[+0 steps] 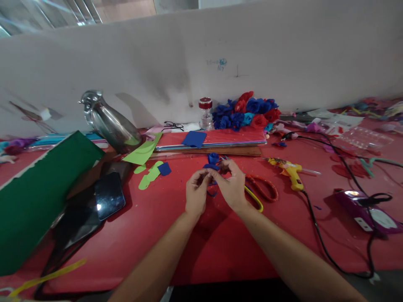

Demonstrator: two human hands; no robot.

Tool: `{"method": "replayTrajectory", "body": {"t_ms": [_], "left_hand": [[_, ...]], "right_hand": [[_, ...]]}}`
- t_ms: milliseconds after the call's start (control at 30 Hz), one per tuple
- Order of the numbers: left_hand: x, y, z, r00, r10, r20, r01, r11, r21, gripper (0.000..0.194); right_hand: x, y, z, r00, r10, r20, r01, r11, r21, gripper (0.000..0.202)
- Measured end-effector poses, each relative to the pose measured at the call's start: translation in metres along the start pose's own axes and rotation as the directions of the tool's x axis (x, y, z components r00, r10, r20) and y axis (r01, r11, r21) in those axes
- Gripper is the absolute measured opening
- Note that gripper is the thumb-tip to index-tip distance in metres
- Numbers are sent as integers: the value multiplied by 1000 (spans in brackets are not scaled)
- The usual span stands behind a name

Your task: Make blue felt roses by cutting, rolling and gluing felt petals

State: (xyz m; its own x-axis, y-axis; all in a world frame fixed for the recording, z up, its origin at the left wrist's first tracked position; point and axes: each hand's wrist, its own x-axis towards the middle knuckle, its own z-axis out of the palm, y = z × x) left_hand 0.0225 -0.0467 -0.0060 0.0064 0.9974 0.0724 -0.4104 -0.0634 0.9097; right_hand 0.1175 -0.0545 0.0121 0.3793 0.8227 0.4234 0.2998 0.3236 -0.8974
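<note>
My left hand [197, 193] and my right hand [233, 184] meet over the middle of the table, fingertips pinched together. Between and just beyond the fingertips shows a small blue craft-sheet piece [210, 166], partly hidden by the fingers. Right behind it lies a rolled blue flower [213, 158]. Scissors with red-orange handles [267, 191] lie beside my right hand, and a yellow handle [255, 199] shows next to them. Blue scraps [211, 193] rest on the table below my hands. Left of them are light green cut petals [149, 175] and a blue square [164, 169].
A yellow glue gun [291, 172] with a black cord lies right, near a purple power box [367, 212]. Behind are stacked coloured sheets [220, 137], a jar [206, 114], red and blue flowers [245, 111] and a steel jug [110, 121]. A phone [109, 196] and green board [47, 193] occupy the left.
</note>
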Motion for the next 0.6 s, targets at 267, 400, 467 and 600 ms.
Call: {"method": "replayTrajectory", "body": {"t_ms": [267, 400, 467, 600], "left_hand": [[1, -1, -2, 1000, 19, -1, -19, 1000, 16, 15], [2, -3, -2, 999, 44, -9, -44, 999, 11, 15], [3, -3, -2, 999, 36, -20, -36, 999, 11, 16], [5, -2, -3, 999, -39, -33, 38, 998, -42, 19]], "right_hand": [[7, -4, -8, 999, -24, 34, 25, 999, -22, 23], [8, -6, -8, 997, 8, 73, -9, 1000, 14, 25], [8, -6, -8, 994, 32, 101, -37, 998, 47, 23], [8, -2, -6, 984, 80, 157, -96, 991, 97, 25]]}}
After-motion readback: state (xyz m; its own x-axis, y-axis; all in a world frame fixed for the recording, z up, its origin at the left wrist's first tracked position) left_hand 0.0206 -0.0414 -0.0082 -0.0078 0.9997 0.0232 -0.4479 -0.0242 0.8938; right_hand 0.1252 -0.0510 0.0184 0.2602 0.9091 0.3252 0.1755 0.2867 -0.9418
